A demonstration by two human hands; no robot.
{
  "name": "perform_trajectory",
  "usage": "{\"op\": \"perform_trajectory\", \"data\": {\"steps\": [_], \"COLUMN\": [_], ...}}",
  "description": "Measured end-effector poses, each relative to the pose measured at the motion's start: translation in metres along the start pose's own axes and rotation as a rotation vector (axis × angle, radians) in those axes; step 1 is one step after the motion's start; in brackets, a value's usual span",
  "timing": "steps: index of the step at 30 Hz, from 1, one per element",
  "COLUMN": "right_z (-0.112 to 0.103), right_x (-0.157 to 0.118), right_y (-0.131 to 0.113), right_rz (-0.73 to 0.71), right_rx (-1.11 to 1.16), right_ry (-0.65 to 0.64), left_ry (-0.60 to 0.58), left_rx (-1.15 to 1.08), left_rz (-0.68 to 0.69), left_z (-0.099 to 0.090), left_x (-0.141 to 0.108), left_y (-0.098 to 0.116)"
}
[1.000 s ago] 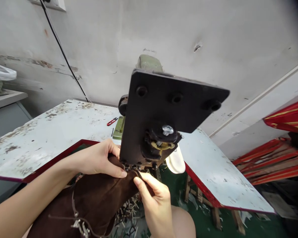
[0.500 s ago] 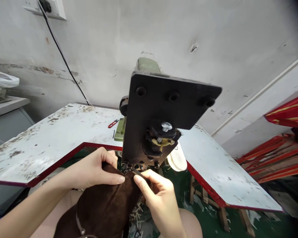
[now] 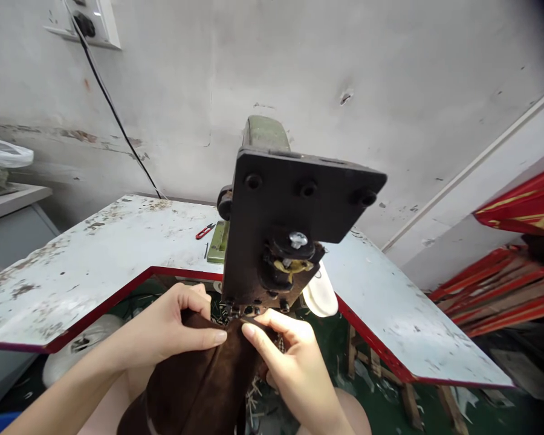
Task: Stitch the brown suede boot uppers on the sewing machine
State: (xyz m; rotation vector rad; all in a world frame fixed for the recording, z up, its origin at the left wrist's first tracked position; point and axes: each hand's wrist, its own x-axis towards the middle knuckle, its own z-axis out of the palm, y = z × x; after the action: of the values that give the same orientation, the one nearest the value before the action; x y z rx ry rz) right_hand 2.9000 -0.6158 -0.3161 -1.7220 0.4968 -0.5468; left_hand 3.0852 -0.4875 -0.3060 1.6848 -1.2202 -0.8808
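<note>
While I am looking on, a brown, suede-like piece [image 3: 202,380] is draping at seven o'clock from the black-plated machine [image 3: 285,205]. The left hand [image 3: 174,328] is pinching its upper edge at nine o'clock, the right hand [image 3: 291,356] at three, fingers narrowed on it. The piece is likely behaving as soft, light and grippy, creasing rather than breaking; the upper edge is offering the surest hold.

The sewing machine [image 3: 276,211] stands mid-scene, the desk [image 3: 109,254] spreading left and right, the wall [image 3: 185,72] on the far side. Snips [image 3: 204,232] lie on the desk, left of the machine; the cloth [image 3: 194,386] is near it, in the left hand [image 3: 176,326] and right hand [image 3: 292,353].
</note>
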Motion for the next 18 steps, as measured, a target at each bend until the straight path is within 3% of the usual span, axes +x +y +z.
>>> {"op": "perform_trajectory", "data": {"steps": [5, 8, 14, 18], "right_z": [-0.005, -0.015, -0.07, -0.096], "right_x": [0.008, 0.012, 0.027, 0.027], "right_y": [-0.014, -0.018, -0.012, 0.001], "right_rz": [-0.071, -0.066, 0.041, 0.102], "right_rx": [-0.11, -0.178, -0.387, -0.225], "right_ry": [-0.026, -0.065, -0.259, -0.298], "left_ry": [0.125, 0.09, 0.18, 0.199], "left_rx": [0.245, 0.313, 0.197, 0.142], "left_rz": [0.0, 0.004, -0.089, -0.093], "left_z": [0.013, 0.026, 0.042, 0.047], "left_x": [-0.005, -0.004, 0.0, 0.0], "left_y": [0.004, 0.009, 0.013, 0.012]}}
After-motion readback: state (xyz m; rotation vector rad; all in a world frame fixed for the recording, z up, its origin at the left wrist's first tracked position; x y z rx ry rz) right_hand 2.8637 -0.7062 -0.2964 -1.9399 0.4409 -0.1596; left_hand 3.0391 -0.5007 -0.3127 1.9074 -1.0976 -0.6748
